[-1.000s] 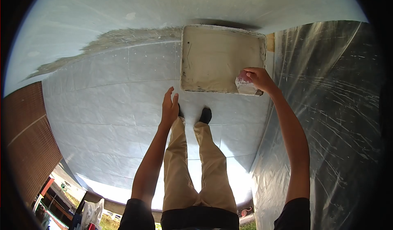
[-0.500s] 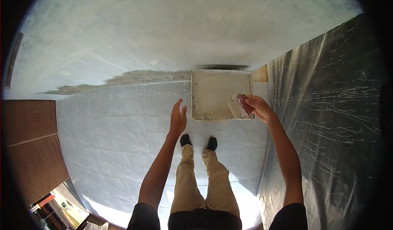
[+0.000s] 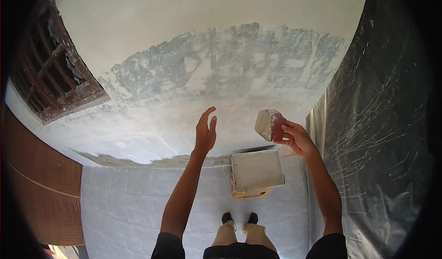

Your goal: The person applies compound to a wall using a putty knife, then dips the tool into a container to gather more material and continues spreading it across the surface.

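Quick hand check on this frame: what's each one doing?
Left hand: open, empty, fingers spread.
Right hand: closed on a dark-red handheld scraper with a pale, putty-coated blade.

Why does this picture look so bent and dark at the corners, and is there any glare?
Head view: probably wide-lens distortion, bowing the wall; black surrounds the rounded image; pale glare streaks the plastic sheet; a dark band, likely shadow, lies behind the tray; the scraper looks fairly sharp.

Wall (image 3: 207, 3) off-white with mottled grey patches; scraper (image 3: 271, 125) dark red and cream; side sheeting (image 3: 368, 167) black, white-streaked.
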Demonstrator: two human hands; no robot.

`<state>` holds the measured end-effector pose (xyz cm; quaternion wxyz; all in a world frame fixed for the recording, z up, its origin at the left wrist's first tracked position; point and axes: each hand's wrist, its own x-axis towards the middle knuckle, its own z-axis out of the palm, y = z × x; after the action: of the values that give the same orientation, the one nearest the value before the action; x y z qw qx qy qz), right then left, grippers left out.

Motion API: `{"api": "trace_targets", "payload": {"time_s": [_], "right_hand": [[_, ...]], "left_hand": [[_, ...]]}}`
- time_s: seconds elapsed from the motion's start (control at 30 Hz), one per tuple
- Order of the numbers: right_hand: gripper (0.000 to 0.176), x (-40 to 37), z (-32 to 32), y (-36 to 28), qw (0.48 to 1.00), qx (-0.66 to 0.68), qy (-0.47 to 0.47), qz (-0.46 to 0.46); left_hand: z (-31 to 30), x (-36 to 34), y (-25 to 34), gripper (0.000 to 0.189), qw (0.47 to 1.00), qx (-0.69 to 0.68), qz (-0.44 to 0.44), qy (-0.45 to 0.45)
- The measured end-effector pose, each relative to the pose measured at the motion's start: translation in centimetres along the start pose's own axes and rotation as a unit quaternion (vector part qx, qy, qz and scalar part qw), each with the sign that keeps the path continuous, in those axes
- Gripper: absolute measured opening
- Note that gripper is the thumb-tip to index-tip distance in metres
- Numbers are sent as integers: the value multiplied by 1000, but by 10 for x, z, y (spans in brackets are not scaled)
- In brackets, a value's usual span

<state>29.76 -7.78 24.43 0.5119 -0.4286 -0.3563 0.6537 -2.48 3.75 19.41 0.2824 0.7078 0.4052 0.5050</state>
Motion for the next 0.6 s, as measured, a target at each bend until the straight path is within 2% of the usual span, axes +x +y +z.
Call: {"api": "trace_targets", "payload": {"time_s": [0.33, 0.4, 0.47, 0.53, 0.57, 0.6], "right_hand": [[33, -4, 92, -159, 972, -75, 16, -221], [32, -1, 110, -194, 950, -114, 25, -288], [31, 2, 127, -228, 942, -123, 32, -310], [29, 9, 138, -262, 891, -237, 56, -383], [29, 11, 149, -273, 872, -232, 58, -427], [29, 17, 154, -285, 870, -235, 56, -430]], "left_hand": [[-82, 126, 135, 41, 972, 42, 212, 89], [-93, 148, 162, 41, 958, 58, 256, 117], [-104, 171, 183, 42, 948, 77, 280, 132], [-114, 193, 207, 42, 931, 106, 315, 153], [-119, 204, 216, 44, 921, 111, 337, 159], [-123, 214, 225, 44, 920, 110, 339, 164]]}}
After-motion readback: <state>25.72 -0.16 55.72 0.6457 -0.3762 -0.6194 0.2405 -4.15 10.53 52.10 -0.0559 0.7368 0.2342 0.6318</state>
